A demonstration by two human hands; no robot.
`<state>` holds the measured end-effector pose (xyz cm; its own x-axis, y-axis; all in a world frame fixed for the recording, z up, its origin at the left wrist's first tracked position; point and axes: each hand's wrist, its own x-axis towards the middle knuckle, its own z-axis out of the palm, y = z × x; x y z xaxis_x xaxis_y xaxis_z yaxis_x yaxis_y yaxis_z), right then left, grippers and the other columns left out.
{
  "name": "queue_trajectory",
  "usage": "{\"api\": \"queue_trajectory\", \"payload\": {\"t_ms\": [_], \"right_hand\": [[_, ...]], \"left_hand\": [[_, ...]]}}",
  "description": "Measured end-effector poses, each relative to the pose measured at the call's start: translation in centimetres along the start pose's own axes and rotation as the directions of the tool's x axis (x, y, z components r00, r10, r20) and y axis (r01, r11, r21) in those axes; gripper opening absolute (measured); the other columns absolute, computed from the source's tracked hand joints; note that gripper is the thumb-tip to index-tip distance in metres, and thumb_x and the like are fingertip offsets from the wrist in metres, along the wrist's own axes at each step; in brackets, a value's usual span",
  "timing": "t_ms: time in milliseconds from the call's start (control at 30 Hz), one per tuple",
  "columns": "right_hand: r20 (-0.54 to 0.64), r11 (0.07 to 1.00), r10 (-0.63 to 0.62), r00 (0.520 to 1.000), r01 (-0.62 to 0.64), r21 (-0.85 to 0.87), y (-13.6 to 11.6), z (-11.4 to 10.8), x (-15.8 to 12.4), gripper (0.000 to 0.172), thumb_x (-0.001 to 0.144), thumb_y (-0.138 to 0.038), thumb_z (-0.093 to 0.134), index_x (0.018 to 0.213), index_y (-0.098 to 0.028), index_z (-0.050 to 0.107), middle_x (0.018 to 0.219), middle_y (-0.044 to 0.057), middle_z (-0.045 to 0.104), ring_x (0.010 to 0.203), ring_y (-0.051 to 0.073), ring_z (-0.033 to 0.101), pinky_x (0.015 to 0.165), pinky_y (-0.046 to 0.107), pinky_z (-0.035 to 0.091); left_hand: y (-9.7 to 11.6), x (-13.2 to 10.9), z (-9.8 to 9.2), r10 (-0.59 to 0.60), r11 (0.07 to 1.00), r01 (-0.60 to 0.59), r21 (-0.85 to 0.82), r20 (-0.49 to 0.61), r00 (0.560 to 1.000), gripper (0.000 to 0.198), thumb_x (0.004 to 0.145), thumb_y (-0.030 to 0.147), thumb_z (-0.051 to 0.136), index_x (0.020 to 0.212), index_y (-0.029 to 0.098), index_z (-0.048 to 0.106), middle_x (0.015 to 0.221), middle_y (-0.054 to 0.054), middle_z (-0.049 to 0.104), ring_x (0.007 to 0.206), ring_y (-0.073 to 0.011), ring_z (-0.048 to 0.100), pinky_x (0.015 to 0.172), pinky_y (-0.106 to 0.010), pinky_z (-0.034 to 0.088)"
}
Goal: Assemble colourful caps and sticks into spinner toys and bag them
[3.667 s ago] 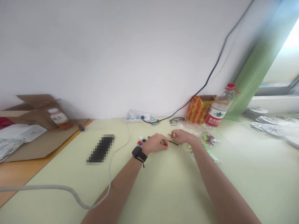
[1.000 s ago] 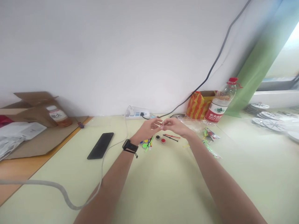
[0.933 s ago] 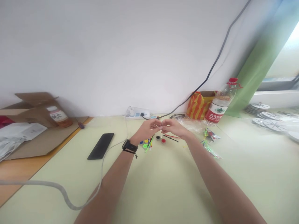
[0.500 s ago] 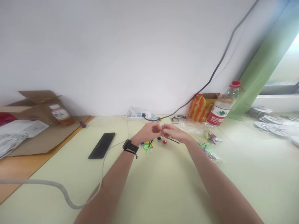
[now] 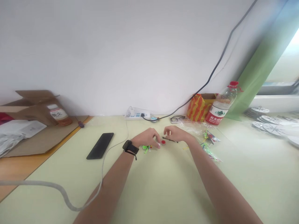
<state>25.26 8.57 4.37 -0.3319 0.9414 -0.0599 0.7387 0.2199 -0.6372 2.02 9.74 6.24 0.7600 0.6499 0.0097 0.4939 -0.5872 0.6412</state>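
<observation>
Both my hands rest low over the pale green table (image 5: 163,186), side by side. My left hand (image 5: 148,137), with a black watch (image 5: 130,147) on its wrist, is curled over a small heap of coloured plastic bits (image 5: 146,147). Its fingertips are pinched close to a red round piece (image 5: 163,142). My right hand (image 5: 174,133) is curled too, thumb against fingers, just above a thin black stick (image 5: 171,140). What either pinch holds is too small to make out.
A black phone (image 5: 100,150) and a grey cable (image 5: 58,189) lie to the left, beside a cardboard box (image 5: 30,109) with a drink bottle (image 5: 58,115). At the wall are a power strip (image 5: 137,115), glasses (image 5: 177,118), a striped bag (image 5: 198,107) and a water bottle (image 5: 219,107). Plastic packets (image 5: 209,141) lie to the right, white discs (image 5: 268,124) far right.
My hands, joined in the air on a small white stick a second ago, have dropped to the table and moved slightly apart. The view has shifted a little.
</observation>
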Motion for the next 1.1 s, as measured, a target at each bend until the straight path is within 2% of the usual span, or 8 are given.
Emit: {"api": "queue_trajectory", "payload": {"t_ms": [133,300,467,633,733,833,967,1100], "right_hand": [[0.118,0.994,-0.109,0.987,0.110,-0.002,-1.3,0.5,-0.3,0.015,0.071,-0.024,0.077,0.085,-0.022,0.074,0.085,0.000,0.070,0.071,0.015,0.062,0.061,0.022,0.043],[0.064,0.993,-0.104,0.993,0.107,-0.045,-1.5,1.1,-0.1,0.011,0.075,-0.015,0.068,0.084,-0.019,0.072,0.084,0.001,0.069,0.072,0.014,0.061,0.062,0.022,0.043],[-0.020,0.993,-0.044,0.999,0.042,-0.110,-0.5,-1.3,-0.8,0.019,0.078,-0.024,0.068,0.096,-0.019,0.070,0.095,0.005,0.069,0.077,0.016,0.061,0.063,0.024,0.044],[0.061,0.985,0.060,0.996,-0.049,-0.167,2.0,-5.9,-4.1,0.020,0.061,-0.013,0.073,0.079,-0.022,0.076,0.088,0.003,0.071,0.080,0.020,0.064,0.063,0.025,0.045],[0.189,0.942,0.301,0.935,-0.260,-0.213,3.4,-7.1,-5.6,0.030,0.055,-0.019,0.078,0.083,-0.028,0.079,0.095,0.001,0.073,0.082,0.022,0.067,0.062,0.026,0.046],[0.202,0.901,0.411,0.889,-0.362,-0.241,4.1,-6.9,-5.9,0.030,0.049,-0.020,0.082,0.078,-0.027,0.079,0.089,0.002,0.075,0.081,0.025,0.068,0.060,0.027,0.047],[0.170,0.901,0.405,0.898,-0.361,-0.241,4.1,-6.4,-5.4,0.022,0.050,-0.019,0.080,0.071,-0.023,0.077,0.080,0.004,0.074,0.078,0.027,0.068,0.059,0.030,0.046],[0.094,0.949,0.279,0.956,-0.259,-0.179,2.6,-6.5,-4.9,0.016,0.067,-0.027,0.075,0.081,-0.023,0.072,0.092,0.004,0.073,0.087,0.024,0.066,0.067,0.029,0.048]], "left_hand": [[-0.4,0.0,0.0,0.043,0.999,-0.042,0.014,-0.016,0.999,0.020,0.058,0.033,0.086,0.075,0.024,0.082,0.090,-0.003,0.071,0.073,-0.0183,0.063,0.061,-0.027,0.045],[-0.7,0.1,0.2,0.081,0.993,-0.078,0.090,-0.030,0.996,0.017,0.061,0.030,0.086,0.077,0.025,0.082,0.102,-0.004,0.070,0.100,-0.0259,0.063,0.078,-0.029,0.047],[-1.4,0.2,0.6,0.047,0.997,-0.044,0.060,-0.047,0.998,0.016,0.069,0.030,0.080,0.083,0.023,0.080,0.096,-0.004,0.070,0.084,-0.0211,0.064,0.072,-0.029,0.047],[-1.1,0.1,0.5,0.031,0.996,-0.021,0.084,-0.115,0.993,0.029,0.067,0.035,0.082,0.094,0.025,0.078,0.105,-0.004,0.070,0.098,-0.0249,0.062,0.076,-0.030,0.047],[-0.4,0.1,0.2,0.026,0.997,-0.014,0.075,-0.162,0.987,0.033,0.072,0.043,0.080,0.098,0.025,0.076,0.108,-0.004,0.071,0.097,-0.0247,0.062,0.075,-0.030,0.046],[0.2,0.1,0.0,0.031,0.998,-0.020,0.061,-0.180,0.983,0.029,0.078,0.046,0.075,0.097,0.024,0.076,0.105,-0.004,0.073,0.088,-0.0214,0.062,0.070,-0.029,0.045],[0.6,0.1,-0.5,0.046,0.998,-0.034,0.060,-0.205,0.978,0.024,0.081,0.045,0.072,0.093,0.024,0.076,0.100,-0.002,0.074,0.078,-0.0184,0.060,0.066,-0.028,0.045],[1.1,0.2,-0.7,0.074,0.997,-0.065,0.043,-0.239,0.968,0.024,0.083,0.044,0.071,0.091,0.023,0.075,0.092,-0.002,0.075,0.069,-0.0157,0.058,0.062,-0.028,0.044]]}}
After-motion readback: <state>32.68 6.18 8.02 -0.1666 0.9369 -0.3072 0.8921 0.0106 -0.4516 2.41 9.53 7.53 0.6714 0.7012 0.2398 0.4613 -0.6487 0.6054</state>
